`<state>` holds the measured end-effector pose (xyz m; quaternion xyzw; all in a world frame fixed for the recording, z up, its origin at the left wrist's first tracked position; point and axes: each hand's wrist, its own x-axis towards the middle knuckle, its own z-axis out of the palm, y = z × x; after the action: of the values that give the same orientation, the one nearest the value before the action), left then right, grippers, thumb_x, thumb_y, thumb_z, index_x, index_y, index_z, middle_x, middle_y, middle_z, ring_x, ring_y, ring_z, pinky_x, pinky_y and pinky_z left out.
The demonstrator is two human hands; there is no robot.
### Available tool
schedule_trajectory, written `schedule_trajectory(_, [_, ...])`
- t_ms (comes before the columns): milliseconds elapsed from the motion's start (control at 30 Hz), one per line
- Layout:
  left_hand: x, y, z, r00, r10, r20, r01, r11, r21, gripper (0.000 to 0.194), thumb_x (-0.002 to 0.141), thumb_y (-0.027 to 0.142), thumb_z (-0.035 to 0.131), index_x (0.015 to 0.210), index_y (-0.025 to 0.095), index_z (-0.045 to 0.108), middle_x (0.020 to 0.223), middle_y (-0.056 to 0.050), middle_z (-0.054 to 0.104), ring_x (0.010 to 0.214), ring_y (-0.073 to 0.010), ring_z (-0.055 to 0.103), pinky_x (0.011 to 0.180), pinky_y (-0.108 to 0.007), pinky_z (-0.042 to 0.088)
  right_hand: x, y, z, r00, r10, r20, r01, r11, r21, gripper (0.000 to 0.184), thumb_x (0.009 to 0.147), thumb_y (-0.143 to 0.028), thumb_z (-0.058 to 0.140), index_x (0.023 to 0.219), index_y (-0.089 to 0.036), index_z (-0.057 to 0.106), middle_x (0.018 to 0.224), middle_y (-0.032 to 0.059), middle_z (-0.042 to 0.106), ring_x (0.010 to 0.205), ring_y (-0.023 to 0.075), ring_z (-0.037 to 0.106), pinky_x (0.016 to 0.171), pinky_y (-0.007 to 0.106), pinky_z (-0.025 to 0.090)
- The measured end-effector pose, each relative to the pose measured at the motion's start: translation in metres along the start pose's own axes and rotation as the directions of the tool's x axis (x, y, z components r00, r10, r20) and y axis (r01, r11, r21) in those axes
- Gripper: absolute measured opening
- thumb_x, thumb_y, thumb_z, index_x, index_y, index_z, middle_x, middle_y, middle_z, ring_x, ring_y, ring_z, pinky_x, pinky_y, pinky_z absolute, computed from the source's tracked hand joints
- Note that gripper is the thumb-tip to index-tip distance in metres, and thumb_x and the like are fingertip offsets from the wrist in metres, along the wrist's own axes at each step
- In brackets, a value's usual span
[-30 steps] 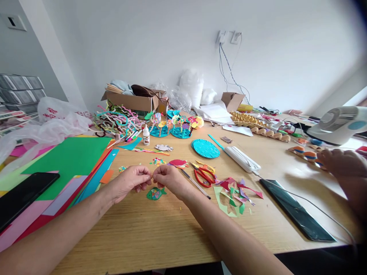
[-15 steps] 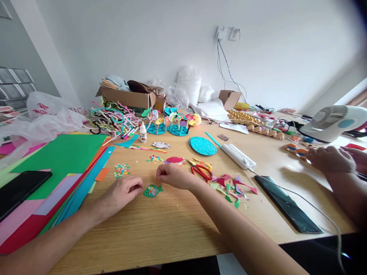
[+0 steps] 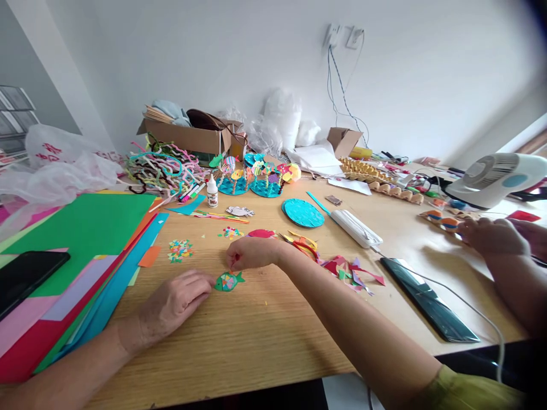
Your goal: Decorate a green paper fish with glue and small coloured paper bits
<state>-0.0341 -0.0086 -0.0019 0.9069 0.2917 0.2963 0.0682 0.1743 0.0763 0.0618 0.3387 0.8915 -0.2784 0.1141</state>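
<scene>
A small green paper fish (image 3: 228, 281) with coloured patches lies flat on the wooden table (image 3: 256, 336). My left hand (image 3: 173, 302) rests on the table just left of it, fingers curled, the fingertips touching the fish's left end. My right hand (image 3: 251, 252) hovers just above and beyond the fish, fingers pinched together; whatever is between them is too small to see. A little heap of coloured paper bits (image 3: 180, 250) lies to the left of my right hand.
Stacked coloured paper sheets (image 3: 85, 239) and a black phone (image 3: 25, 273) lie at left. Paper scraps (image 3: 346, 267), a teal disc (image 3: 303, 212), a glue bottle (image 3: 212, 192), pipe cleaners (image 3: 162, 168) and cardboard boxes (image 3: 188, 136) sit beyond. Another person's hands (image 3: 496, 236) work at right beside a fan (image 3: 499, 179). A dark tablet (image 3: 427, 296) lies at right.
My hands, pinched together above the fish a second ago, have parted. The left hand dropped onto the table against the fish; the right hand stays pinched just beyond it.
</scene>
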Motion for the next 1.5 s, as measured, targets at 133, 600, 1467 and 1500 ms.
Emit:
schedule_trajectory(133, [0.001,0.001,0.001,0.999,0.027,-0.025,-0.026,0.999,0.045,0.029,0.097,0.015,0.035,0.086,0.019,0.061,0.09,-0.004,0.071,0.084,-0.0157,0.067,0.074,-0.024,0.055,0.002,-0.003,-0.003,0.999,0.015,0.034,-0.013,0.999,-0.053,0.015,0.079,-0.016,0.059,0.087,-0.015,0.07,0.089,0.0026,0.071,0.077,0.0131,0.06,0.059,0.018,0.038])
schedule_trajectory(600, [0.006,0.005,0.002,0.994,0.105,-0.038,-0.098,0.981,0.166,0.037,0.1,0.018,0.03,0.09,0.015,0.066,0.087,-0.006,0.073,0.084,-0.0174,0.068,0.075,-0.027,0.058,0.005,-0.002,-0.002,0.997,0.021,0.068,-0.012,0.993,-0.12,0.018,0.079,-0.02,0.058,0.091,-0.017,0.071,0.092,0.0035,0.072,0.079,0.0149,0.063,0.058,0.019,0.039])
schedule_trajectory(1467, [0.001,0.001,0.004,0.996,0.093,-0.015,-0.088,0.977,0.194,0.038,0.1,0.017,0.029,0.092,0.016,0.066,0.09,-0.005,0.073,0.087,-0.0172,0.068,0.078,-0.028,0.058,0.001,-0.016,-0.009,0.991,0.07,0.11,-0.049,0.981,-0.186,0.023,0.081,-0.019,0.057,0.098,-0.014,0.072,0.097,0.0073,0.073,0.082,0.017,0.064,0.06,0.022,0.04])
schedule_trajectory(1500, [0.001,0.001,0.005,0.996,0.091,-0.014,-0.087,0.977,0.192,0.037,0.1,0.017,0.029,0.092,0.017,0.066,0.09,-0.005,0.073,0.087,-0.0172,0.068,0.078,-0.028,0.058,0.001,-0.017,-0.01,0.991,0.073,0.116,-0.05,0.98,-0.192,0.023,0.082,-0.018,0.057,0.098,-0.014,0.072,0.097,0.0077,0.073,0.082,0.0173,0.064,0.06,0.022,0.04])
